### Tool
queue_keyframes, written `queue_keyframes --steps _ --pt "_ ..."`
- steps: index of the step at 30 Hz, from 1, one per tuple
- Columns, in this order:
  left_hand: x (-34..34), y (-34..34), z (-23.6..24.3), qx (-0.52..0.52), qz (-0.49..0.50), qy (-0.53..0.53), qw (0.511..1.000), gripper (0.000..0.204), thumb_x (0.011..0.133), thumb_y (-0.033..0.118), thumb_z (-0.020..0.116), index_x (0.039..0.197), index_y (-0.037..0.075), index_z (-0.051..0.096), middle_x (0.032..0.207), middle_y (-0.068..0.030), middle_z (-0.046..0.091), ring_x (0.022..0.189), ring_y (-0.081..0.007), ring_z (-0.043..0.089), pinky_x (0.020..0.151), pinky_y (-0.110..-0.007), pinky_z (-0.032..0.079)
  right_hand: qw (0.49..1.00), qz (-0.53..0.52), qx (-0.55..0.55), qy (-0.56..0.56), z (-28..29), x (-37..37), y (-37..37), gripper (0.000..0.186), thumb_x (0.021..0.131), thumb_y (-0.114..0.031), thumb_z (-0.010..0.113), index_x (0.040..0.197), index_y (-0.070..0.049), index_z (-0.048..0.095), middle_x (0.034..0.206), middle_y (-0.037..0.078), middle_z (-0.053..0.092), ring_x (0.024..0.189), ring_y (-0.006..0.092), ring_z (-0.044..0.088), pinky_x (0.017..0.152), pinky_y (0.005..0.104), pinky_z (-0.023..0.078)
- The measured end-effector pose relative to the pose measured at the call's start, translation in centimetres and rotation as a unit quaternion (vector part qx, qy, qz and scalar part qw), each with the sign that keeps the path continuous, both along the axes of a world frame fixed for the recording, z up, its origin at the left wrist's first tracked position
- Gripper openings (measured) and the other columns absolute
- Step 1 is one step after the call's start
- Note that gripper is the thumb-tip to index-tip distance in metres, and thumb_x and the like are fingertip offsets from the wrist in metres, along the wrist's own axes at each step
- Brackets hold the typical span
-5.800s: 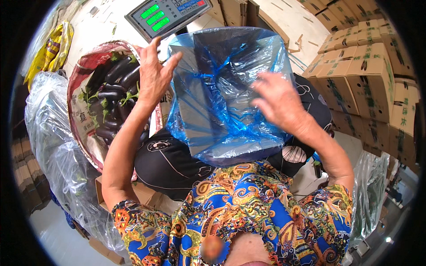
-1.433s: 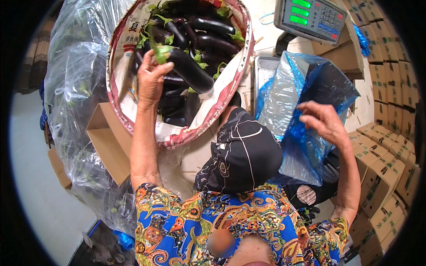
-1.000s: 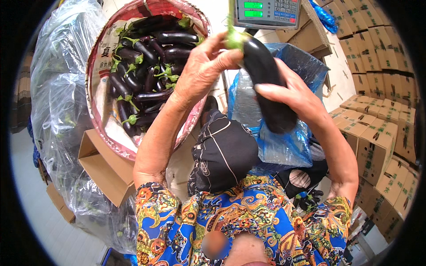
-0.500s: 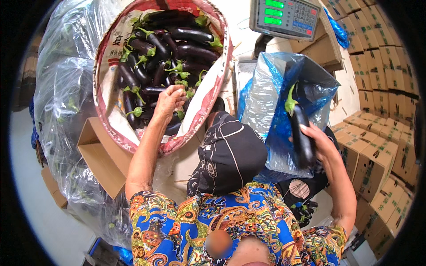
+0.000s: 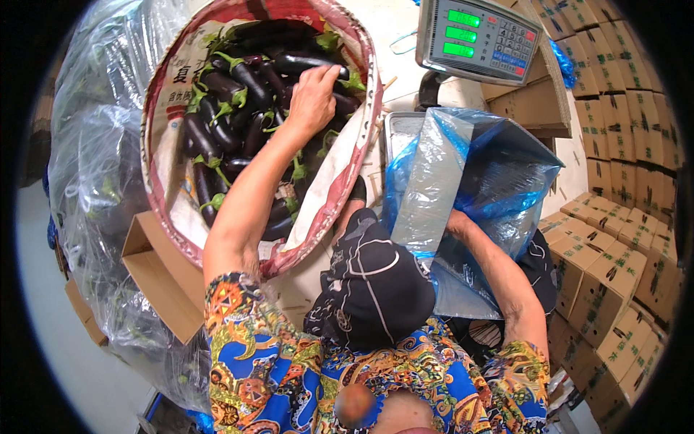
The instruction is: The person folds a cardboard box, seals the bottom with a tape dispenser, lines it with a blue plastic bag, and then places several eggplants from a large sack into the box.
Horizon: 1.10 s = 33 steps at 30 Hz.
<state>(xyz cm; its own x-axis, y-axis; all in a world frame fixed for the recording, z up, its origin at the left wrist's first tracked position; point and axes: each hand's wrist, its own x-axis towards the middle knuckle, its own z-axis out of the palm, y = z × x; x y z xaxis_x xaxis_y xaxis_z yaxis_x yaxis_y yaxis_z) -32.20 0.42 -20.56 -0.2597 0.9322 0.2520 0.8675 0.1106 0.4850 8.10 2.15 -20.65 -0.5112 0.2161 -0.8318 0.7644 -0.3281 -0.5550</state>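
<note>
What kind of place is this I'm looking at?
Probably a produce packing or storage area: a large open container full of eggplants, a scale with a lit display, and stacked cardboard cartons.

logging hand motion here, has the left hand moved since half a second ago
Yes: judged against the red-rimmed sack, the left hand has moved away from the person's body and slightly rightward, to a dark eggplant nearer the far rim.
</note>
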Motion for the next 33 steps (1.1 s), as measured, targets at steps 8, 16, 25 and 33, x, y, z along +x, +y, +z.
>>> queue_keyframes --steps 8,16,25,33 --pt "0.3 7.8 -2.8 -0.148 -0.147 0.263 0.942 0.040 0.073 0.004 0.065 0.110 0.019 0.060 0.109 -0.0073 0.051 0.109 -0.0288 0.048 0.082 -0.044 0.041 0.931 0.255 0.149 -0.215 4.1 -0.9 0.4 0.046 0.090 -0.033 0.060 0.123 -0.002 0.060 0.127 0.021 0.060 0.117 0.0405 0.057 0.098 0.0449 0.047" --pt "-5.5 0.9 8.4 0.021 -0.025 0.152 0.988 0.049 0.075 0.005 0.072 0.121 0.016 0.059 0.110 -0.0102 0.065 0.097 -0.0289 0.066 0.084 -0.037 0.053 0.759 0.394 0.500 -0.135 8.3 3.9 1.8 0.037 0.076 -0.006 0.065 0.112 -0.004 0.061 0.114 0.023 0.061 0.101 0.0389 0.060 0.081 0.0464 0.052" --pt "2.1 -1.5 22.8 0.056 0.022 -0.366 0.929 0.048 0.083 0.030 0.076 0.116 0.000 0.060 0.100 -0.0068 0.065 0.087 -0.0137 0.062 0.079 -0.023 0.048 0.888 0.254 0.369 -0.105 13.5 2.2 5.1 0.029 0.091 -0.025 0.062 0.105 0.000 0.067 0.098 0.023 0.068 0.091 0.0396 0.066 0.080 0.0444 0.054" --pt "17.0 2.7 20.4 -0.148 -0.278 -0.369 0.874 0.052 0.095 0.049 0.054 0.118 0.002 0.059 0.096 -0.0097 0.059 0.077 -0.0179 0.062 0.066 -0.031 0.055 0.939 -0.011 0.329 0.098 25.5 -2.0 1.6 0.089 0.072 -0.037 0.084 0.141 -0.001 0.038 0.125 0.019 0.059 0.116 0.0261 0.058 0.102 0.0383 0.044"
